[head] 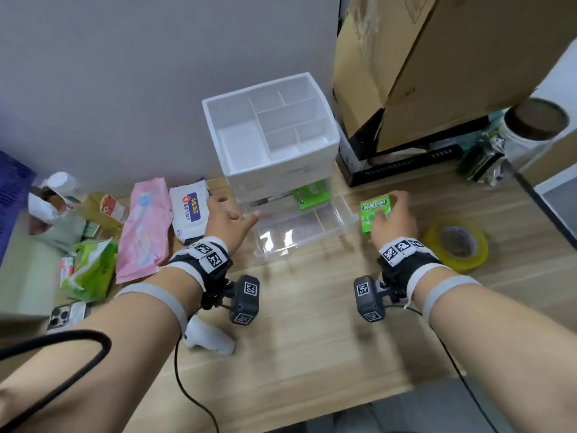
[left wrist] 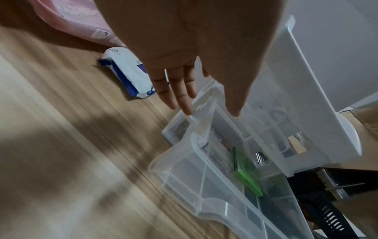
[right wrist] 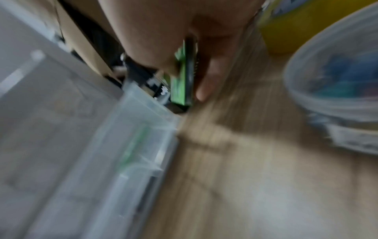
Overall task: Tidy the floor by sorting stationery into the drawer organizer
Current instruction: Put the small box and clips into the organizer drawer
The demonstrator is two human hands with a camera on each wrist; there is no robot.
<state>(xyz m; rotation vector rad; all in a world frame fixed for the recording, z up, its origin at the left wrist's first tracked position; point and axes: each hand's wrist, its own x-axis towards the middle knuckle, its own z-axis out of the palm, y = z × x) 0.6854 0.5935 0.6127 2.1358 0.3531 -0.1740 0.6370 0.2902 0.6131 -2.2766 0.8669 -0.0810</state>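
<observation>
A white drawer organizer (head: pixel 274 151) stands on the wooden floor against the wall, its clear bottom drawer (head: pixel 299 226) pulled out. Inside the drawer lie a green pack (head: pixel 310 195) and a dark pen (head: pixel 270 200). My right hand (head: pixel 392 218) grips a second green pack (head: pixel 373 210) just right of the drawer; the right wrist view shows that green pack (right wrist: pixel 182 80) pinched between thumb and fingers. My left hand (head: pixel 229 218) is open, fingers straight, at the drawer's left front corner (left wrist: pixel 196 113), fingertips (left wrist: pixel 187 108) touching the rim.
Wipe packs, pink (head: pixel 143 226), white-blue (head: pixel 190 210) and green (head: pixel 90 267), lie left of the organizer. A yellow tape roll (head: pixel 457 243) sits right of my right hand. Cardboard boxes (head: pixel 421 67) and a black power strip (head: pixel 406 167) stand behind. A phone (head: pixel 67 314) and white controller (head: pixel 207 337) lie near.
</observation>
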